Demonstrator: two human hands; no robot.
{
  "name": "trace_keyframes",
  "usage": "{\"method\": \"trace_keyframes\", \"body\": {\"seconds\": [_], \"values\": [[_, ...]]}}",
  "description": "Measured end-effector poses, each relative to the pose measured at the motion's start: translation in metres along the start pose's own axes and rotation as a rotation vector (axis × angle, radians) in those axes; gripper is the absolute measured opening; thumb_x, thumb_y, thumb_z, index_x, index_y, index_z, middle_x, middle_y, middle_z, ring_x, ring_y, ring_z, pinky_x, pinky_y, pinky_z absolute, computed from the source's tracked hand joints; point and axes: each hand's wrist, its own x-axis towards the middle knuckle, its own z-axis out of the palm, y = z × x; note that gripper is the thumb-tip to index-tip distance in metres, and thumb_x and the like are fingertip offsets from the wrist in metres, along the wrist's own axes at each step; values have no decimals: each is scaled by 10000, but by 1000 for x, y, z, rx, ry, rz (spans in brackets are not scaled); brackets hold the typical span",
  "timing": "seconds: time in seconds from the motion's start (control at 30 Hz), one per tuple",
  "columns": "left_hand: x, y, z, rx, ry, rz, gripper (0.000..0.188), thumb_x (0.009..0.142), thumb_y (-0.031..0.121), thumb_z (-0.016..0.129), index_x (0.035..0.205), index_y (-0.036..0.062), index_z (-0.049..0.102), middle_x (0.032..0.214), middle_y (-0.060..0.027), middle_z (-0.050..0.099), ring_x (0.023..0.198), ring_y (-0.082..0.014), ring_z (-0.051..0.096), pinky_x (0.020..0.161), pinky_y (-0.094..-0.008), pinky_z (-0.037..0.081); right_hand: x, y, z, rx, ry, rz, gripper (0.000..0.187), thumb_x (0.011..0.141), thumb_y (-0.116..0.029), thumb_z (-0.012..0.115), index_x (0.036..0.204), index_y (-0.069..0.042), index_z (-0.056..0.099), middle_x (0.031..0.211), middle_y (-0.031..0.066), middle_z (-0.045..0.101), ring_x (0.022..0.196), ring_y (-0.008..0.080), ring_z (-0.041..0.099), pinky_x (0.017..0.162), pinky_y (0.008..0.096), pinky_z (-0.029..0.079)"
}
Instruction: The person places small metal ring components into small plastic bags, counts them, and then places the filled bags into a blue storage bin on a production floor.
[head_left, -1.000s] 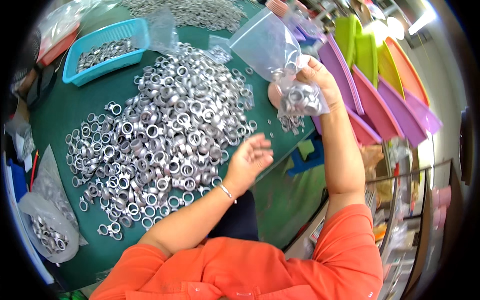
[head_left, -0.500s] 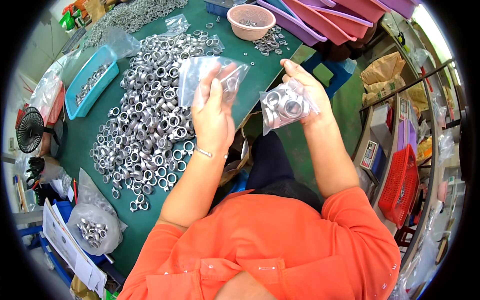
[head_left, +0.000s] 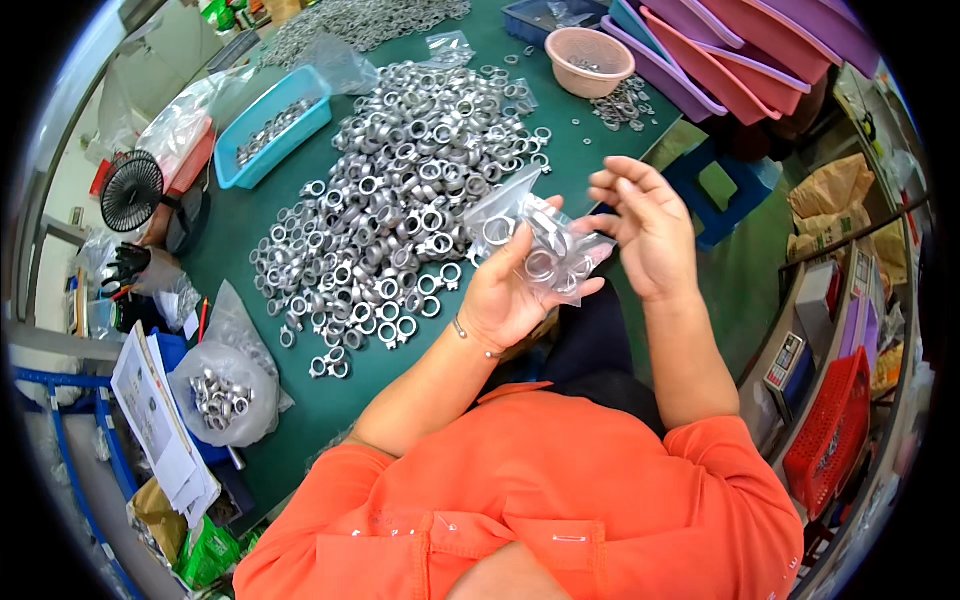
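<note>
Clear plastic bags point(head_left: 545, 262) with silvery metal ring clamps inside rest in my left hand point(head_left: 505, 298), its thumb over them and its fingers beneath. A flat, clear bag flap point(head_left: 505, 200) sticks up past the thumb; where one bag ends and the other starts is hard to tell. My right hand point(head_left: 652, 235) is raised just right of the bags, fingers loosely bent and apart, nothing seen in them. Its lower fingertips come close to the bag edge; whether they touch is unclear. Beyond my left hand spreads a big heap of loose ring clamps point(head_left: 400, 170) on the green table point(head_left: 300, 425).
A turquoise tray point(head_left: 322, 112) of metal parts stands left of the heap, near a black fan point(head_left: 132, 192). A pink bowl point(head_left: 592, 55) and stacked pink and purple bins point(head_left: 735, 60) are at the far right. A blue stool point(head_left: 715, 190) stands beyond the table edge.
The filled bag has passed from my right hand to my left, beside the flat bag. My right hand has come away with its fingers loose. The whole view has shifted.
</note>
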Motion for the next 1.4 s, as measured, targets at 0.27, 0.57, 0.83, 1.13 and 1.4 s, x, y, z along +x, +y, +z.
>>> {"method": "trace_keyframes", "body": {"seconds": [0.27,0.57,0.83,1.13,1.4], "values": [[-10,14,11,-211,-133,-55,760,844,521,496,1386,36,273,1438,-257,191,1317,-486,153,1007,-656,190,-8,-8,-9,-167,3,18,176,901,-124,506,1027,-30,585,922,40,604,813,92,549,674,212,436],[-5,11,13,-171,-33,74,812,816,602,498,1358,27,315,1406,-260,255,1302,-415,263,1044,-564,236,-34,-5,-5,-440,-137,132,218,893,-250,572,893,-32,582,771,-27,553,637,29,474,539,164,362],[-4,6,12,-212,19,75,790,826,602,480,1347,25,336,1399,-256,280,1291,-408,289,1049,-526,252,-35,7,-11,-485,-174,179,165,855,-172,626,807,-23,576,693,5,584,626,46,528,537,184,419],[-8,5,14,-286,-24,78,773,831,584,486,1365,52,316,1424,-223,258,1310,-399,259,1058,-532,233,-40,6,-8,-416,-177,123,147,855,-121,610,756,-30,550,680,31,602,552,62,541,483,185,425],[-8,6,14,-206,-75,131,749,828,584,494,1382,116,307,1439,-186,251,1337,-380,202,1072,-516,219,-42,5,-7,-408,-196,91,123,833,-81,628,761,-27,545,694,16,567,577,54,518,503,177,420]]}}
